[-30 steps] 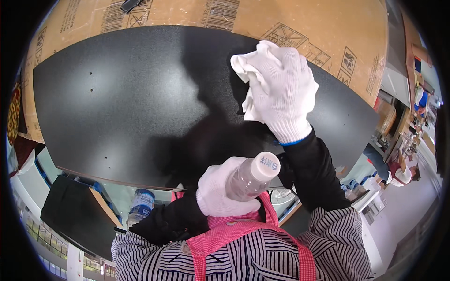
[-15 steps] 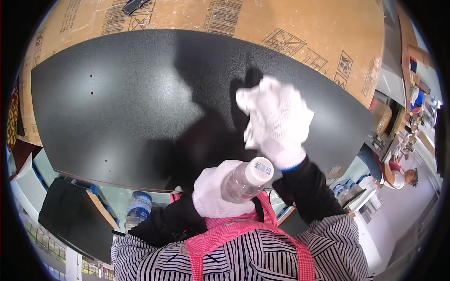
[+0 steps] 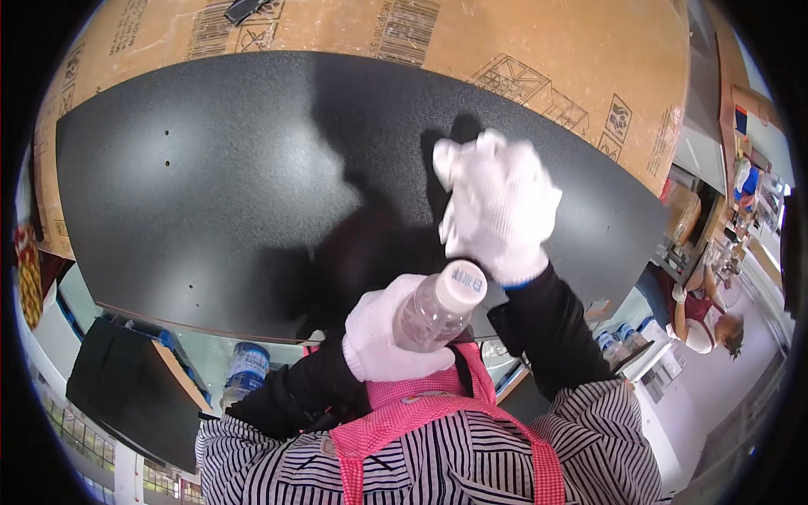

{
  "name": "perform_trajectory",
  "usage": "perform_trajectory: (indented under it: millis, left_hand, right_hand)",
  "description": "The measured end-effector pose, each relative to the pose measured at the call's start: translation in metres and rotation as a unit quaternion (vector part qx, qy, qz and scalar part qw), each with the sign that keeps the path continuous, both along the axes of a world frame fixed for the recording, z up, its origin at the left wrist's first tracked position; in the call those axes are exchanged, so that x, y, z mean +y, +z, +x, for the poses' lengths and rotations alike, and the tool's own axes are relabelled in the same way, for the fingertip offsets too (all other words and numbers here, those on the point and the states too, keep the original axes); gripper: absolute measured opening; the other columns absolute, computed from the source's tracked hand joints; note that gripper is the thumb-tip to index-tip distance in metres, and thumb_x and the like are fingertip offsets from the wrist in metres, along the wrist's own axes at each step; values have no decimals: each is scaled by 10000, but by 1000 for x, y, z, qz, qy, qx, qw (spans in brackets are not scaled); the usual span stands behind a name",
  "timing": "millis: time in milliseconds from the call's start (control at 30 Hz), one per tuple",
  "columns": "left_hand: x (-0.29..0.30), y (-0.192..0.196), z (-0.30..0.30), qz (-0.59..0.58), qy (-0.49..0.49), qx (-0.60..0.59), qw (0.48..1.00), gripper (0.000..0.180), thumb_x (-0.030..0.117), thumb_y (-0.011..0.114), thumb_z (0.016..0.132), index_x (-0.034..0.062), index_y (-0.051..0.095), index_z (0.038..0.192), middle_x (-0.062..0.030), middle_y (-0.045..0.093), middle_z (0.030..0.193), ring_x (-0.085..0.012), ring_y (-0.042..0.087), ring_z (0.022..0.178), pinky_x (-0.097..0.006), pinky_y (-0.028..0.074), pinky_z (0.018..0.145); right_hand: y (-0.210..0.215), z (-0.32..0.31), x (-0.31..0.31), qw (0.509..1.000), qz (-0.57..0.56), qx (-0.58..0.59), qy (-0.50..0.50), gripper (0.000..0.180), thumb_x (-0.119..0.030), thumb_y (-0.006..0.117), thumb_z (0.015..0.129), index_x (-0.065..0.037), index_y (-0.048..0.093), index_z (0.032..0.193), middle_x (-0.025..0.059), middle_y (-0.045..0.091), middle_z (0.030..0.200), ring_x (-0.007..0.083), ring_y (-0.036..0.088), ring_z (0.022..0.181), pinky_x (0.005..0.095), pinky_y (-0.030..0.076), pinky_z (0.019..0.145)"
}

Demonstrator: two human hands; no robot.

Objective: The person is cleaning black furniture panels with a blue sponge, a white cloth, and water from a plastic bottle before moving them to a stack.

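A clear plastic bottle (image 3: 425, 316) with a white cap stands upright in my left hand (image 3: 374, 332), whose white-gloved fingers wrap round it near my apron. My right hand (image 3: 509, 210), also in a white knit glove, is closed over a white cloth (image 3: 454, 168) on the black panel (image 3: 244, 194). Glove and cloth are close in colour, so their border is hard to make out. The panel is broad and dark, with a few small drilled holes at its left side. Shadows of me and my arms fall across its middle.
Cardboard (image 3: 337, 29) lies under and beyond the panel, with a small black object (image 3: 242, 10) on it. A blue-labelled bottle (image 3: 246, 368) stands at the lower left beside a black box-like piece (image 3: 122, 391). Another person (image 3: 703, 324) works at the far right.
My right hand has shifted slightly away from me over the panel with the cloth. The bottle in my left hand has moved slightly up and left.
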State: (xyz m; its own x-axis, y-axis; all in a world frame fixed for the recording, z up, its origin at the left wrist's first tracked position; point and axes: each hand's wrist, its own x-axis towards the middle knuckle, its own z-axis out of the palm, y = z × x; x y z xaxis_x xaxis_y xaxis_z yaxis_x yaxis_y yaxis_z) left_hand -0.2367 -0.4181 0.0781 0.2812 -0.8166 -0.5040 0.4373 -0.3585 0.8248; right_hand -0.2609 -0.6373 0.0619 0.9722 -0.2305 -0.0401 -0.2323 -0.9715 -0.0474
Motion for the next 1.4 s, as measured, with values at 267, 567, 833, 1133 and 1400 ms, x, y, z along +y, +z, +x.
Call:
perform_trajectory:
  millis: [267, 567, 833, 1133, 1400]
  left_hand:
    - [4, 0, -5, -7, -5, 38, 999, 720, 122, 917, 618, 8, 577, 1242, -71, 751, 1098, -195, 721, 1021, -354, 550, 970]
    - [3, 2, -3, 17, 17, 68, 997, 723, 116, 912, 609, 5, 577, 1240, -83, 752, 1072, -196, 725, 990, -347, 562, 935]
    - [14, 3, -12, -164, -27, 32, 986, 660, 260, 971, 580, 31, 694, 1133, -119, 759, 990, -316, 756, 849, -376, 599, 762]
    - [24, -23, -20, -226, 120, 116, 960, 835, 246, 1027, 651, -42, 587, 1300, -207, 710, 1158, -199, 704, 861, -325, 572, 714]
    - [-14, -22, -59, -189, 236, 106, 947, 824, 177, 996, 696, -49, 523, 1331, -253, 669, 1197, -235, 702, 835, -348, 609, 650]
  right_hand:
    - [-3, -15, 33, 996, 78, -7, -53, 136, -207, 709, 671, -238, 616, 765, 71, 591, 872, 285, 643, 741, 439, 463, 553]
    - [-34, 13, -12, 987, 98, -72, -102, 144, -230, 700, 721, -225, 632, 849, 61, 550, 774, 263, 614, 713, 437, 449, 525]
    - [-22, 31, 29, 974, 149, -138, 104, 142, -260, 720, 807, -240, 682, 942, 35, 604, 1080, 252, 614, 963, 408, 477, 679]
    - [-16, -28, -108, 990, 54, -3, -133, 103, -189, 717, 758, -219, 646, 827, 20, 609, 814, 265, 627, 731, 427, 520, 628]
    - [-48, -198, -276, 765, -140, -193, -598, 232, -272, 766, 873, -84, 636, 912, 136, 628, 974, 286, 693, 832, 413, 566, 729]
